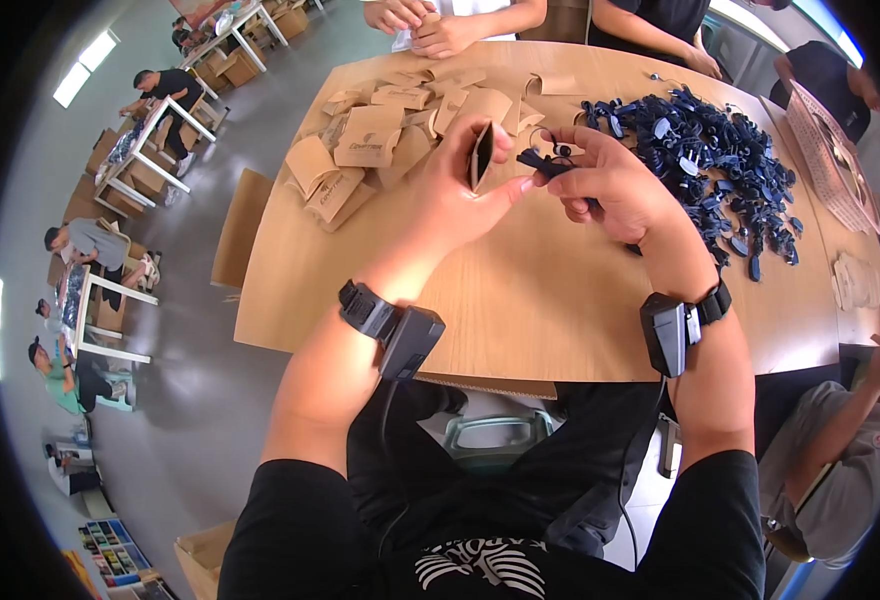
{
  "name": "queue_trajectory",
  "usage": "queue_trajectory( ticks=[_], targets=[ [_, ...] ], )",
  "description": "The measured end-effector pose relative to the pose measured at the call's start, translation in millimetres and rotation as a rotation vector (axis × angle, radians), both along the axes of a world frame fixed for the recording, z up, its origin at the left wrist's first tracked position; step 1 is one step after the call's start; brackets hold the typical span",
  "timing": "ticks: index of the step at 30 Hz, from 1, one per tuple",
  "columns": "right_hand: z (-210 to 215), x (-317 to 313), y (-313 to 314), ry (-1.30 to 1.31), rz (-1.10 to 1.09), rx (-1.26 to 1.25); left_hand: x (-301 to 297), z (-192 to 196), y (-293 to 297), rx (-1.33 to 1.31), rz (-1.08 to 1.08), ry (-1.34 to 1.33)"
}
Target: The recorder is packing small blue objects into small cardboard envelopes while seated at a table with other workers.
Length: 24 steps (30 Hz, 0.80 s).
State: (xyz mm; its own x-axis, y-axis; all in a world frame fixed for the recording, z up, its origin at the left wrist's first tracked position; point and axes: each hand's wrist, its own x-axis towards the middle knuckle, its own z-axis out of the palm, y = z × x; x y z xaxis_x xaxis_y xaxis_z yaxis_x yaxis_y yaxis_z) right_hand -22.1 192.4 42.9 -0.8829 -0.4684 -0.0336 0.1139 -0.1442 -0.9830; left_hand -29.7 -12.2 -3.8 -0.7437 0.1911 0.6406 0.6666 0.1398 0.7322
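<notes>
My left hand (450, 190) grips a small brown cardboard pillow box (481, 158), held upright with its dark open end showing. Close by on the right, my right hand (628, 195) pinches a coiled dark blue cable bundle, which looks like earphones (548, 163). The bundle is beside the box, outside it, and the left thumb tip reaches close to the right fingers. Beyond my left hand lies a heap of brown pillow boxes (368, 137) with dark print. To the right of my right hand spreads a large pile of similar dark blue earphones (725, 170).
The wooden table (520, 310) carries both heaps. A pink plastic basket (825, 160) stands at its right edge. Across the table, another person's hands (430, 30) are close together; other people sit to the right. A cardboard panel (243, 230) leans at the left edge.
</notes>
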Motion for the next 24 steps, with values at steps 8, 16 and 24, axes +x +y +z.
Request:
queue_trajectory(
  ticks=[8,16,24],
  targets=[
    [-3.0,2.5,-7.5,0.071,0.002,0.01,10.3,15.6,-5.5,-0.347,0.184,0.087],
    [-2.4,-1.5,-3.6,0.298,-0.054,0.052,12.9,19.3,-7.0,-0.216,0.096,-0.031],
    [2.2,2.4,-2.2,0.504,-0.212,0.267,14.8,18.0,-5.9,0.112,-0.137,-0.247]
  ],
)
